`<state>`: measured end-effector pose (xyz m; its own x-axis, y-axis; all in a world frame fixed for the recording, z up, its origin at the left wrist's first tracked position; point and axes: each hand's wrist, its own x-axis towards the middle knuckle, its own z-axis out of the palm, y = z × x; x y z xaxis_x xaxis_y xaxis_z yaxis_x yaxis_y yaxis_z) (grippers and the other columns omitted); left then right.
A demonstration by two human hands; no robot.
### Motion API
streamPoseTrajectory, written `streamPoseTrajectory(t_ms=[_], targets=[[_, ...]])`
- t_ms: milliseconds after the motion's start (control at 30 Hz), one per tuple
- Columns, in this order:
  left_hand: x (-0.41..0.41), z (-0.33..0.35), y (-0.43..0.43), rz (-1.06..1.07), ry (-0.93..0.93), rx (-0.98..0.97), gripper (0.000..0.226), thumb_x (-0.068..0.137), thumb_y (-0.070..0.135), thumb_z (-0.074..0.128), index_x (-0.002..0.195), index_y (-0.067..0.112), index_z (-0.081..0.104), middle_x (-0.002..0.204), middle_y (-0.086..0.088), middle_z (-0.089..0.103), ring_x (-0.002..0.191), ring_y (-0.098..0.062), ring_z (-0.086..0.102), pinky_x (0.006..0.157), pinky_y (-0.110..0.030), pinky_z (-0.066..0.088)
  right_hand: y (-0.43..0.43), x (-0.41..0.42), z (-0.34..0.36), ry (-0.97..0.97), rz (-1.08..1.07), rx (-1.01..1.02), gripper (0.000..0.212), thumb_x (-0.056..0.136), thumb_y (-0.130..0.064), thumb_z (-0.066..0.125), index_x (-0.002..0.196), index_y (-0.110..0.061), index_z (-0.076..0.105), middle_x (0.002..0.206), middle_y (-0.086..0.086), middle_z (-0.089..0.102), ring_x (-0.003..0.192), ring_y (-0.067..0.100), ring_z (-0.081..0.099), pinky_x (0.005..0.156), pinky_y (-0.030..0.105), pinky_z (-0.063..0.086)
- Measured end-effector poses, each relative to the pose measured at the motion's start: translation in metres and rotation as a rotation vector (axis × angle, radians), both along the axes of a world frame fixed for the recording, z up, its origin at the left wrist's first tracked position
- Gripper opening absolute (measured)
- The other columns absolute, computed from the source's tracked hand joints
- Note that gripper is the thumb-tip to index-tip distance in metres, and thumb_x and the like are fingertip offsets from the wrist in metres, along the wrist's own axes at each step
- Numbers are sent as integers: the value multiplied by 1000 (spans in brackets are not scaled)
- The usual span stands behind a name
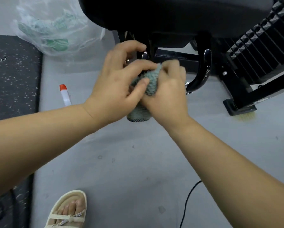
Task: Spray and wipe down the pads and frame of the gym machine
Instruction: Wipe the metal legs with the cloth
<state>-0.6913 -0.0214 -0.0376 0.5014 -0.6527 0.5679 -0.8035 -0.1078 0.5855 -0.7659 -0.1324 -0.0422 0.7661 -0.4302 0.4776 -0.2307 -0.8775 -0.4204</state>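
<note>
Far left on the grey floor slumps a clear plastic bag (55,27) of green cloths. Nearer, a red-capped spray bottle (64,94) is partly hidden behind the left forearm. The black pad (154,12) overhangs the frame (174,56), with the weight stack (261,46) to the right. In front of the frame, hiding part of it, the left hand (118,86) and right hand (169,92) both curl round the grey-green cloth (150,83), pinching it between them.

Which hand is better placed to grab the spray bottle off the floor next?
Left, probably. The spray bottle lies just left of the left hand; the right hand sits farther away, and both grip the cloth.
</note>
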Motion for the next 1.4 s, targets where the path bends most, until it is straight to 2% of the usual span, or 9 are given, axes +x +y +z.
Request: streamPoseTrajectory(t_ms=[167, 233, 300, 433, 500, 667, 800, 1033, 1400], targets=[[-5, -15, 10, 97, 398, -157, 42, 89, 26, 44, 128, 14, 40, 131, -3, 31, 112, -6, 44, 85, -6, 42, 20, 5, 5, -233, -11, 520, 49, 69, -27, 82, 95, -13, 42, 87, -6, 51, 77, 6, 52, 66, 17, 46], [1, -17, 10, 178, 530, -143, 35, 90, 37, 40, 122, 25, 40, 131, -2, 38, 107, 1, 46, 89, -15, 46, 28, 14, 15, -294, -40, 633, 52, 69, -26, 82, 101, -15, 43, 87, -12, 53, 81, 2, 57, 70, 16, 48], [6, -17, 9, 220, 651, -147, 27, 93, 35, 38, 118, 27, 43, 125, 4, 47, 106, 2, 49, 96, -26, 46, 27, 27, 28, -256, -78, 678, 50, 70, -28, 82, 103, -9, 51, 88, -8, 59, 83, 8, 61, 75, 23, 53], [5, -15, 4, 230, 818, -136, 14, 100, 23, 39, 105, 28, 51, 98, 15, 57, 90, 6, 56, 87, -19, 49, 14, 48, 41, -248, -103, 897, 39, 69, -29, 82, 84, -6, 55, 84, 10, 66, 79, 24, 67, 69, 43, 56], [6, -17, 5, 228, 931, -160, 16, 100, 23, 39, 97, 30, 53, 94, 13, 60, 87, -3, 58, 88, -30, 52, 17, 49, 37, -272, -124, 913, 34, 73, -28, 79, 82, -6, 55, 80, 9, 66, 76, 24, 66, 68, 43, 55], [8, -25, 3, 229, 1058, -30, 28, 101, 25, 35, 98, 25, 62, 81, 18, 58, 66, 18, 56, 61, -4, 44, 43, 30, -5, -386, -136, 760, 51, 81, -18, 72, 123, -3, 49, 113, 2, 59, 105, 13, 57, 96, 32, 47], [5, -33, 1, 229, 1118, 84, 32, 99, 41, 36, 82, 28, 60, 79, 17, 59, 66, 16, 55, 53, 4, 35, 43, 23, -31, -420, -70, 756, 54, 81, -15, 70, 125, -11, 40, 112, 2, 52, 104, 13, 53, 94, 26, 47], [14, -48, 3, 225, 1433, 20, 33, 101, 35, 34, 97, 20, 63, 91, 5, 66, 92, -12, 63, 91, -29, 49, 50, 25, -68, -367, -93, 1088, 46, 72, -12, 79, 103, -26, 48, 99, 0, 62, 98, 19, 62, 91, 43, 51], [19, -63, 18, 287, 1533, 52, 26, 101, 35, 36, 98, 18, 56, 89, 5, 60, 83, -10, 60, 75, -29, 53, 49, 55, -116, -212, -202, 1331, 37, 72, -4, 78, 105, 0, 60, 97, 11, 67, 86, 17, 65, 82, 33, 56]])
